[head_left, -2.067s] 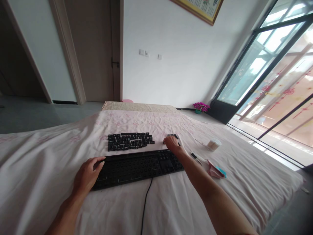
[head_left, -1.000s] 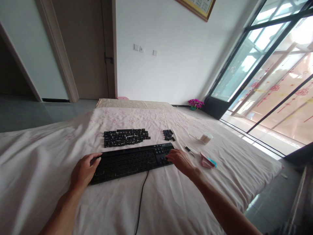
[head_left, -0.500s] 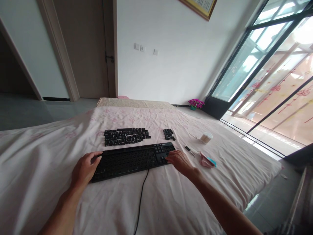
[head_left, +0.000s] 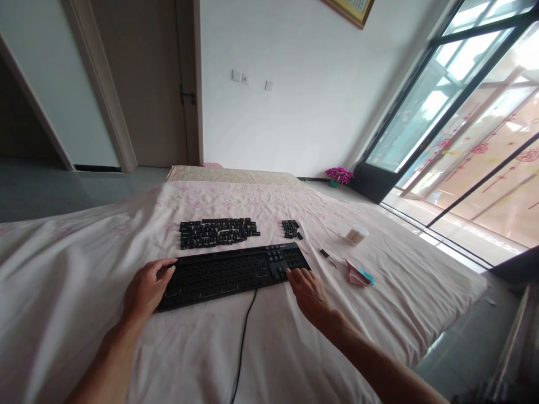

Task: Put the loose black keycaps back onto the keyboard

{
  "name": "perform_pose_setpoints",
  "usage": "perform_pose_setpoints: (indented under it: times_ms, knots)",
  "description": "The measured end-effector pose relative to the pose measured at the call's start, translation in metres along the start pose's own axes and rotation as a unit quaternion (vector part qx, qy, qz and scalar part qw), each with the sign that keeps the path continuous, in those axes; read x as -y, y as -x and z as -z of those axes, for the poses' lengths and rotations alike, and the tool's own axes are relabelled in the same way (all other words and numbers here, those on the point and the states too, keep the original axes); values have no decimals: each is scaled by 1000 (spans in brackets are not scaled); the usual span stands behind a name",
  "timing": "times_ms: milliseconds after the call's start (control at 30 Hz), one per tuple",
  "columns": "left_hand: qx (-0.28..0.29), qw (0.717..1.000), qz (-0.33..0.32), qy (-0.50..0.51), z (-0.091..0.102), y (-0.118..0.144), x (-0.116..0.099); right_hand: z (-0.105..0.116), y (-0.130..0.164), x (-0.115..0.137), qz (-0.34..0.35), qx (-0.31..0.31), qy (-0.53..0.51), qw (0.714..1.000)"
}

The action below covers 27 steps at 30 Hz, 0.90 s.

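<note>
A black keyboard [head_left: 219,278] with most of its keycaps off lies at a slight slant on the bed, its cable running toward me. My left hand [head_left: 147,286] grips its left end, thumb on top and fingers round the edge. At the near right corner, by the number pad, my right hand [head_left: 307,289] has its fingers bent over the keyboard's edge; their undersides are hidden. Beyond the keyboard lie rows of loose black keycaps [head_left: 217,233], and a smaller group of keycaps [head_left: 290,229] sits to their right.
Right of the keyboard are a clear tub of cotton swabs [head_left: 356,235], a small black-headed brush [head_left: 325,255] and a folded pink cloth [head_left: 357,275] with a blue piece. A pale sheet [head_left: 189,359] covers the bed in wrinkles. Purple flowers [head_left: 339,175] stand on the floor beyond.
My right hand has drawn back from over the number pad to the near right edge, uncovering more of the pad. My left hand and the keyboard stay in place.
</note>
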State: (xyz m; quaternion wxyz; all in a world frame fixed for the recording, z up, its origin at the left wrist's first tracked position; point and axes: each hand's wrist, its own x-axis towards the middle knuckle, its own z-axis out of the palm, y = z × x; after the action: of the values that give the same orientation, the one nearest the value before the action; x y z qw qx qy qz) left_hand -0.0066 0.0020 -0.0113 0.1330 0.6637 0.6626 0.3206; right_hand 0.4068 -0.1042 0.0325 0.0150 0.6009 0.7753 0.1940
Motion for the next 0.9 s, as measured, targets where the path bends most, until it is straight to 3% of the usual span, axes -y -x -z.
perform_pose_setpoints:
  times_ms: [400, 533, 667, 767, 900]
  knots:
    - [3, 1000, -2, -8, 0, 0, 0, 4, 4, 11, -36, 20, -27, 999]
    - [1, 1000, -1, -11, 1, 0, -2, -1, 1, -7, -53, 12, -136, 989]
    - [1, 1000, 2, -13, 1, 0, -3, -14, -2, -34, -133, -52, -271, 952]
    - [1, 1000, -1, -15, 1, 0, -2, -27, -1, -48, -201, -82, -259, 941]
    - [1, 1000, -6, -13, 0, 0, -2, -42, 1, -53, -226, -56, -259, 937]
